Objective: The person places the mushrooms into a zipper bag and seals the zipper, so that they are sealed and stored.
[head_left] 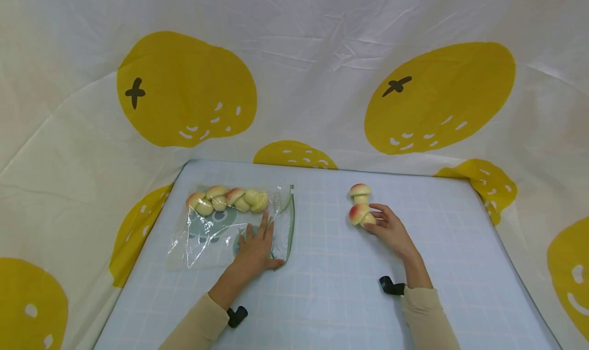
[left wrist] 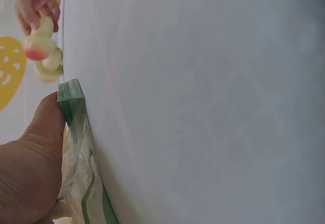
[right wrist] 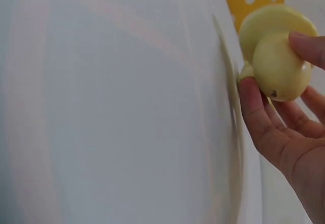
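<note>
My right hand pinches a toy mushroom by its stem, thumb on one side and fingers on the other. This mushroom has a cream body and a red-tinged cap; in the right wrist view, its pale rounded stem faces the camera. Just beyond it is a second mushroom with a reddish cap. With fingers spread, my left hand rests on a clear zip bag lying flat. Several similar mushrooms lie in a row inside the bag, along its far side. Its green zip edge faces right.
The table has a pale checked cover. Behind and beside it hangs a white cloth with large yellow fruit prints. Black wrist mounts stick out by both sleeves.
</note>
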Demonstrator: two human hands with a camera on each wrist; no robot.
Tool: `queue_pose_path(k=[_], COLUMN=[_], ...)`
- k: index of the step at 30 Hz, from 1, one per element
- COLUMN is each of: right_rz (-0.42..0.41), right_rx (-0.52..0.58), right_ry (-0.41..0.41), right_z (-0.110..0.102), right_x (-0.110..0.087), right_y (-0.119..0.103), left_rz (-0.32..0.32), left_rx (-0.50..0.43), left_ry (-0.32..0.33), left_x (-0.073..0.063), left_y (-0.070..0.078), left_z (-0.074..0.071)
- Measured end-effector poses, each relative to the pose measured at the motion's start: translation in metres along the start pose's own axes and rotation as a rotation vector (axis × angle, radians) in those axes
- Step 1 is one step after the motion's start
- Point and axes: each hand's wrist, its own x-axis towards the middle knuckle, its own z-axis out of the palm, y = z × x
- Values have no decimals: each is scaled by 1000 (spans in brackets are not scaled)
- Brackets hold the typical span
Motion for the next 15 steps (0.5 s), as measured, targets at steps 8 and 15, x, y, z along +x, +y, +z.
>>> queue_pose_path(k=[8, 15], right_rz=[-47, -71], right_rx=[15, 13], right_ry=[6, 7], right_z=[5, 13], right_x=[9, 13], right_y=[20, 20], left_rz=[8, 2], left_rx=[0, 0], left_ry=[5, -2], left_x=[0, -1], left_y=[0, 0], left_z=[0, -1])
